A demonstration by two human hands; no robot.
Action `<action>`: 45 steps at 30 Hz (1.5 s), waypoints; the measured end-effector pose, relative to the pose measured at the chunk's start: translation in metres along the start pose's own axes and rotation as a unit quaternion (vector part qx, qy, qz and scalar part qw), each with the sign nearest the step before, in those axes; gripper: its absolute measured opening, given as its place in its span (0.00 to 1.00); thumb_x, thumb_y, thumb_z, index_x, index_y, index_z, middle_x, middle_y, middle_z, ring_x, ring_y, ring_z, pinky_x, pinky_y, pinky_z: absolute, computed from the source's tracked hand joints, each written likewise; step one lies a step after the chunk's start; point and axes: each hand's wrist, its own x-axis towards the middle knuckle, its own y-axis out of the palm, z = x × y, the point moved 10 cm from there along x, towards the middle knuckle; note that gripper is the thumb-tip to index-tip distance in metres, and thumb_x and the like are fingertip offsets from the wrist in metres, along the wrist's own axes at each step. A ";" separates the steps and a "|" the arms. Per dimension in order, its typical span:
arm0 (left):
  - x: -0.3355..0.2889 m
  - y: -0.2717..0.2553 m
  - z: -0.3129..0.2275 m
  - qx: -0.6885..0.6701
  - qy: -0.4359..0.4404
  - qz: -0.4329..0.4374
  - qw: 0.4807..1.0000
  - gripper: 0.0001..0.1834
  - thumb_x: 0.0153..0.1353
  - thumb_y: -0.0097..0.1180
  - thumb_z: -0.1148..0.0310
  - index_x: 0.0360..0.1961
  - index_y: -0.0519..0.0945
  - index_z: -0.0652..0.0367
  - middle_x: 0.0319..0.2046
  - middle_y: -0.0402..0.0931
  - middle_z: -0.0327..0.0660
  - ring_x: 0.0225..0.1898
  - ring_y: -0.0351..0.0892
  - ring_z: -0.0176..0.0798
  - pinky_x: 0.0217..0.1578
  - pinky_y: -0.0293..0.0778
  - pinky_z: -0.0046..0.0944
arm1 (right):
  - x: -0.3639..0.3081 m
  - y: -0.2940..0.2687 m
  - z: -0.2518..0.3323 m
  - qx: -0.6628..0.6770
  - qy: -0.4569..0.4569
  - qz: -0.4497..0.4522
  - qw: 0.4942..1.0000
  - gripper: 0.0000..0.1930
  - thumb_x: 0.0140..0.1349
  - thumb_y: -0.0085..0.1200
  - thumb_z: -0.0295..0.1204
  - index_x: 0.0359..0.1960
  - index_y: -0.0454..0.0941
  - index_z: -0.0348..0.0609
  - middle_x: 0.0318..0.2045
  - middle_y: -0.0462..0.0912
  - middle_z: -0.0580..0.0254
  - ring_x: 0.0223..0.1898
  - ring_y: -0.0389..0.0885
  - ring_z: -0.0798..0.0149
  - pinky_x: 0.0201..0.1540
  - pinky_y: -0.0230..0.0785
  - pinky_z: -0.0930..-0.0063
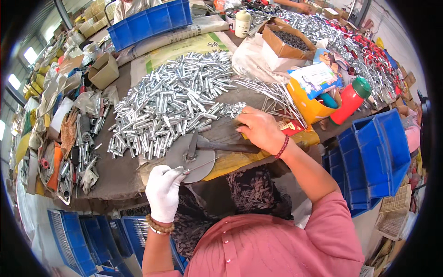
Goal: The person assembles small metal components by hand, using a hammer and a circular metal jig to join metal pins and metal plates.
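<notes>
My left hand [162, 187], in a white glove, pinches a thin metal rod [203, 163] over a flat grey round plate [201, 171] at the table's front edge. A hammer [226, 147] lies with its head on that plate and its handle stretching right. Beyond the handle, my bare right hand [262, 129] has its fingers curled down and drawn together; whatever they grip is hidden. Just past those fingertips is a little heap of small metal pieces [232, 110]. A large pile of silvery metal tubes [170, 99] spreads behind the plate.
Thin rods [272, 94] lie right of the pile, beside an orange container [302, 104] and a red bottle with a green lid [351, 100]. A blue bin [150, 24] stands at the back; more blue bins [376, 157] are stacked at right. Tools [85, 138] crowd the left edge.
</notes>
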 end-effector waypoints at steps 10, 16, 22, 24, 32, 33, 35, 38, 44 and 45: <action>0.000 0.002 0.005 0.017 0.012 -0.008 1.000 0.11 0.57 0.72 0.74 0.42 0.89 0.57 0.35 0.79 0.43 0.40 0.81 0.49 0.41 0.77 0.44 | 0.019 -0.005 0.086 0.110 -0.057 0.004 0.992 0.11 0.62 0.66 0.24 0.44 0.81 0.39 0.39 0.83 0.50 0.44 0.84 0.43 0.46 0.79 0.56; 0.001 0.005 0.001 0.075 0.033 0.003 0.997 0.09 0.57 0.70 0.71 0.41 0.88 0.54 0.34 0.78 0.41 0.39 0.81 0.49 0.39 0.78 0.46 | 0.017 0.052 0.158 0.134 -0.173 0.087 0.972 0.15 0.63 0.62 0.23 0.51 0.82 0.41 0.41 0.87 0.53 0.43 0.87 0.47 0.45 0.80 0.58; -0.002 0.005 0.004 0.040 0.031 0.002 0.999 0.08 0.58 0.69 0.70 0.41 0.88 0.52 0.34 0.78 0.41 0.39 0.81 0.49 0.38 0.78 0.47 | 0.020 0.068 0.130 0.316 -0.033 0.107 0.942 0.27 0.61 0.66 0.22 0.64 0.77 0.44 0.37 0.87 0.53 0.37 0.87 0.51 0.40 0.78 0.59; 0.000 0.002 0.001 0.045 0.019 0.001 0.999 0.09 0.57 0.70 0.71 0.40 0.89 0.54 0.35 0.79 0.41 0.39 0.82 0.48 0.39 0.78 0.45 | 0.014 0.071 0.123 0.226 -0.032 0.125 0.966 0.32 0.61 0.68 0.20 0.68 0.76 0.44 0.37 0.87 0.52 0.36 0.87 0.55 0.40 0.79 0.64; 0.000 0.001 0.003 0.060 0.000 0.010 0.998 0.11 0.56 0.71 0.72 0.42 0.90 0.54 0.35 0.79 0.41 0.39 0.82 0.48 0.40 0.79 0.44 | 0.017 0.067 0.136 0.196 -0.095 0.079 0.973 0.25 0.59 0.68 0.23 0.59 0.79 0.40 0.35 0.84 0.50 0.38 0.85 0.46 0.40 0.77 0.57; 0.000 0.002 0.004 0.063 0.001 0.009 0.998 0.10 0.56 0.72 0.71 0.41 0.90 0.54 0.34 0.78 0.41 0.39 0.82 0.48 0.40 0.79 0.45 | 0.017 0.065 0.140 0.178 -0.114 0.072 0.975 0.23 0.59 0.68 0.22 0.57 0.79 0.39 0.35 0.84 0.50 0.38 0.85 0.46 0.40 0.77 0.56; 0.000 0.005 0.006 0.067 0.003 0.009 0.998 0.10 0.56 0.72 0.71 0.40 0.89 0.54 0.34 0.78 0.41 0.39 0.82 0.48 0.40 0.79 0.45 | 0.018 0.059 0.151 0.152 -0.130 0.085 0.976 0.20 0.60 0.64 0.22 0.54 0.78 0.38 0.36 0.84 0.51 0.40 0.84 0.46 0.42 0.77 0.55; -0.001 0.006 0.005 0.073 0.016 0.007 0.997 0.08 0.58 0.70 0.70 0.40 0.88 0.53 0.35 0.78 0.41 0.39 0.80 0.49 0.39 0.78 0.47 | 0.013 0.055 0.174 0.094 -0.179 0.102 0.974 0.16 0.61 0.58 0.22 0.52 0.77 0.38 0.38 0.85 0.54 0.43 0.84 0.48 0.45 0.78 0.55; -0.001 0.005 0.008 0.034 0.024 -0.005 0.999 0.09 0.56 0.71 0.71 0.39 0.88 0.55 0.34 0.78 0.42 0.39 0.81 0.50 0.40 0.78 0.47 | 0.000 0.044 0.166 0.091 -0.207 0.086 0.970 0.19 0.62 0.59 0.25 0.56 0.81 0.41 0.44 0.86 0.55 0.47 0.83 0.51 0.49 0.78 0.58; 0.000 0.004 0.007 0.014 0.025 -0.010 1.000 0.10 0.56 0.72 0.73 0.40 0.88 0.56 0.34 0.79 0.43 0.38 0.82 0.50 0.40 0.78 0.45 | 0.001 0.028 0.156 0.053 -0.184 0.038 0.981 0.20 0.62 0.62 0.26 0.56 0.82 0.41 0.45 0.85 0.55 0.48 0.83 0.50 0.51 0.77 0.57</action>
